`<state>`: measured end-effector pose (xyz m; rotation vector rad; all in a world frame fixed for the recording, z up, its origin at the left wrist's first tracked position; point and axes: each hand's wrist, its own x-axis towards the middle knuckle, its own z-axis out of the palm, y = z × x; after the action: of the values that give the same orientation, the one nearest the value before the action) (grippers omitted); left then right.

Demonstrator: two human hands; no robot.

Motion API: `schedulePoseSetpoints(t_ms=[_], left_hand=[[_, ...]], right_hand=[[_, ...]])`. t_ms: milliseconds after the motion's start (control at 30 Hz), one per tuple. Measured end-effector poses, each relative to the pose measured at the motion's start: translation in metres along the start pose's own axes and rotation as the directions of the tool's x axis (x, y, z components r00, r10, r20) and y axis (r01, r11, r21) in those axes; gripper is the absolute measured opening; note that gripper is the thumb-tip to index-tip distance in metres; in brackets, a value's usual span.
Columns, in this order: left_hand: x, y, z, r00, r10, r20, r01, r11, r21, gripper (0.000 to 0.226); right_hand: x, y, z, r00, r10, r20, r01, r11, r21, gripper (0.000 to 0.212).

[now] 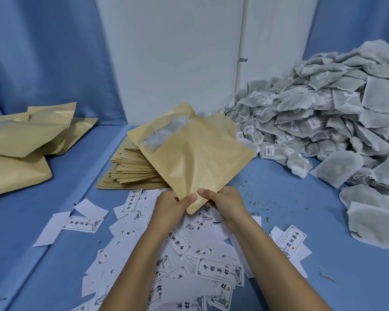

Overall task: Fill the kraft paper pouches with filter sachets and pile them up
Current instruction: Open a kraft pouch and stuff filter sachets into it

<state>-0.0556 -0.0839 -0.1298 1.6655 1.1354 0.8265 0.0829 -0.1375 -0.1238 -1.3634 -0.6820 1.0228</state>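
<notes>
Pouch (pixel 195 158): held at frame centre, mouth toward upper left, sachet (pixel 164 131) showing inside.
Left hand (pixel 173 205): pinched lowest corner, probably to settle contents.
Right hand (pixel 222 203): pinched same corner, thumb on top.
Filled pile (pixel 27 135): left of frame, awaiting this pouch.

Work surface covered in blue cloth (pixel 76 176), with a long crease running down the left side. Behind it, blue curtains (pixel 43 52) hang at left and far right. Between them stands a white panel (pixel 166 52) with a vertical seam (pixel 244 23) and a small metal bracket (pixel 243 59). Light is soft and even.
</notes>
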Motion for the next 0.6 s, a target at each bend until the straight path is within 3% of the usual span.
schedulePoseSetpoints(t_ms=[133,267,367,467,600], left_hand=[[0.0026,-0.0016,-0.0085,0.996,-0.048,0.072,0.05,0.998,-0.026,0.019],[0.0036,-0.0025,-0.0109,0.974,-0.091,0.206,0.105,0.993,-0.057,0.028],[0.0027,-0.0027,-0.0096,0.986,-0.067,0.15,0.072,0.997,-0.03,0.026],[0.0029,-0.0031,-0.0078,0.993,-0.04,0.107,0.031,0.996,0.084,0.027],[0.0016,-0.0006,-0.0066,0.995,-0.046,0.085,0.039,0.996,0.081,0.032]], right_hand=[[0.0022,0.0033,0.0024,0.998,0.018,0.062,-0.021,0.999,0.048,0.008],[0.0052,0.0035,0.0007,1.0,-0.015,0.0,0.015,0.998,0.056,0.012],[0.0009,0.0051,0.0033,0.993,0.017,0.121,-0.015,1.0,-0.018,0.013],[-0.0011,0.0093,0.0059,0.993,-0.03,0.114,0.038,0.997,-0.067,0.024],[-0.0022,0.0082,0.0062,0.991,-0.056,0.121,0.055,0.998,0.012,0.006]])
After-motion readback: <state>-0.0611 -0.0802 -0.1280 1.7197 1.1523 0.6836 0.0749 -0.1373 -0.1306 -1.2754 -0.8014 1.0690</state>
